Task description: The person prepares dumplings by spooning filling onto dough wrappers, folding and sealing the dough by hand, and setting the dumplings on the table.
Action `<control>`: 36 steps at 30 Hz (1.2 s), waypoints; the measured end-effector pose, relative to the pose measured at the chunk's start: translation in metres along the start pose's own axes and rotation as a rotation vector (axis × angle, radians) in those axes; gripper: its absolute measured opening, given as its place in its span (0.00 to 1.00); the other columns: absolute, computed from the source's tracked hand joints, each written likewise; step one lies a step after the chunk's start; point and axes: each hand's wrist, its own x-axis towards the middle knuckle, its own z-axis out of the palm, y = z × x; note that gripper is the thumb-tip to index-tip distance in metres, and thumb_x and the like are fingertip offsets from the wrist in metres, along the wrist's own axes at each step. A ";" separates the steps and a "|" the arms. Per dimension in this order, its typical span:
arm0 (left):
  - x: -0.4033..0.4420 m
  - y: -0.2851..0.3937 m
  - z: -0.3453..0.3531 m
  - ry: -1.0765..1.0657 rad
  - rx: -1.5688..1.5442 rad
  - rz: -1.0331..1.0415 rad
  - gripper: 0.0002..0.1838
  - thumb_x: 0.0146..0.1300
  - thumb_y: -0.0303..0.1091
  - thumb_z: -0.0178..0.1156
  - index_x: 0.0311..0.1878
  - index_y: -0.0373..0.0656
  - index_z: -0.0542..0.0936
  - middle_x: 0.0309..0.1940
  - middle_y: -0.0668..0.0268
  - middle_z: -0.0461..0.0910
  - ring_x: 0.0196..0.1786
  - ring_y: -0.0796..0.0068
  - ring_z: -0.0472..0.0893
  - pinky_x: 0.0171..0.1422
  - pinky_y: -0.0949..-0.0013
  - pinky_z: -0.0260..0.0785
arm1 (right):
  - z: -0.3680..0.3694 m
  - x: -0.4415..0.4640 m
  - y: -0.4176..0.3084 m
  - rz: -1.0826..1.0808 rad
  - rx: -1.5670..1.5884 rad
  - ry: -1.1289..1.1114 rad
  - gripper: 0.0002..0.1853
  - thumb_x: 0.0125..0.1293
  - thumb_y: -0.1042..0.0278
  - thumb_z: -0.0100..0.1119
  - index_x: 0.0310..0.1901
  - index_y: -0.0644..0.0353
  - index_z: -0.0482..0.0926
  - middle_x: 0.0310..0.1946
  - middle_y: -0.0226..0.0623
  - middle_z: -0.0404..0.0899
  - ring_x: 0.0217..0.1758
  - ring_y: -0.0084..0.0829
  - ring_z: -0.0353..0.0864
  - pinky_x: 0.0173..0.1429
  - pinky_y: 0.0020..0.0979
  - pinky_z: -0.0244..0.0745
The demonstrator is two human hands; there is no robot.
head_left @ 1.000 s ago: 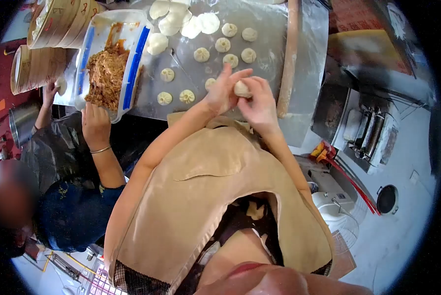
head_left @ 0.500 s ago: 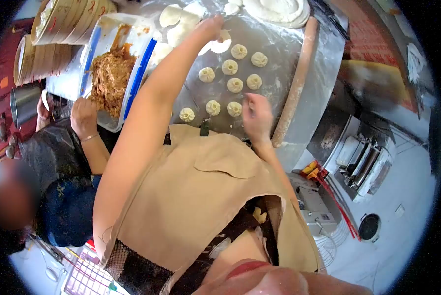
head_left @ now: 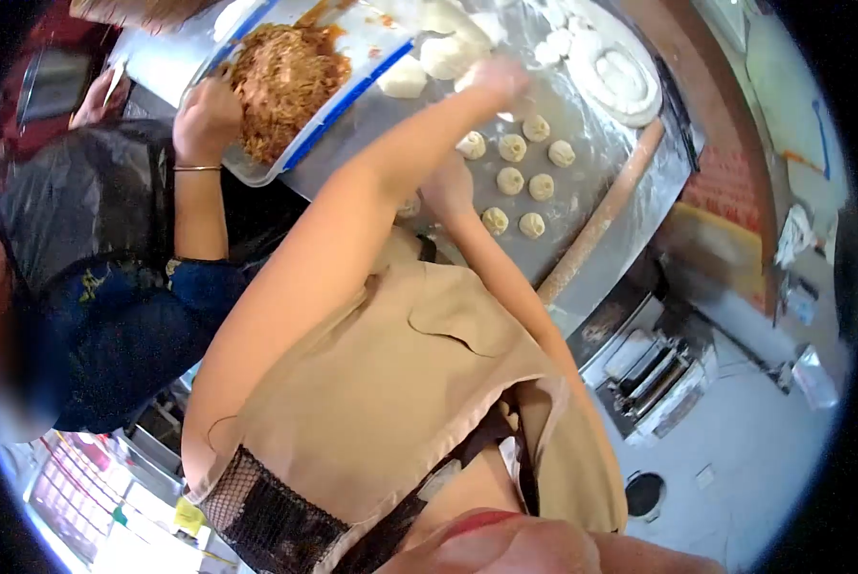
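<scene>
My left hand (head_left: 503, 84), blurred by motion, is stretched over the far part of the metal table (head_left: 352, 129), between pale dough wrappers (head_left: 403, 78) and pleated dumplings (head_left: 512, 147). A bit of something white shows at its fingers. My right hand (head_left: 448, 186) is low over the table, just left of the dumplings and beside my left forearm, which hides its fingers. Several small pleated dumplings stand apart on the floured surface.
A blue-rimmed tub (head_left: 350, 102) of brown filling (head_left: 285, 86) is at the left. There a co-worker's hand (head_left: 207, 120) touches the filling. A rolling pin (head_left: 603, 212) lies right; coiled dough (head_left: 620, 81) lies at the back.
My hands have parted from the dumpling they held together. My left hand has gone forward to the wrappers, and my right hand has moved left beside my left forearm. The view has turned.
</scene>
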 end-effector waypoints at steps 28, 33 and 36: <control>-0.292 -0.004 -0.064 0.755 -2.413 -1.025 0.20 0.59 0.29 0.52 0.55 0.32 0.71 0.51 0.58 0.76 0.56 0.62 0.75 0.64 0.60 0.66 | -0.003 0.108 -0.183 -0.986 -1.044 -0.352 0.06 0.51 0.68 0.55 0.24 0.54 0.83 0.25 0.36 0.82 0.32 0.36 0.84 0.32 0.37 0.78; -0.286 -0.006 -0.064 0.697 -2.399 -1.000 0.20 0.59 0.28 0.52 0.55 0.32 0.70 0.51 0.57 0.76 0.56 0.63 0.75 0.64 0.61 0.66 | 0.001 0.112 -0.189 -0.941 -1.110 -0.307 0.07 0.52 0.69 0.55 0.26 0.56 0.84 0.26 0.37 0.83 0.33 0.37 0.84 0.34 0.37 0.80; -0.282 -0.006 -0.070 0.696 -2.399 -1.031 0.20 0.59 0.27 0.52 0.55 0.32 0.70 0.51 0.57 0.76 0.55 0.63 0.76 0.63 0.62 0.67 | 0.006 0.114 -0.180 -0.999 -1.075 -0.507 0.08 0.53 0.70 0.54 0.27 0.56 0.84 0.27 0.38 0.83 0.33 0.38 0.85 0.34 0.37 0.80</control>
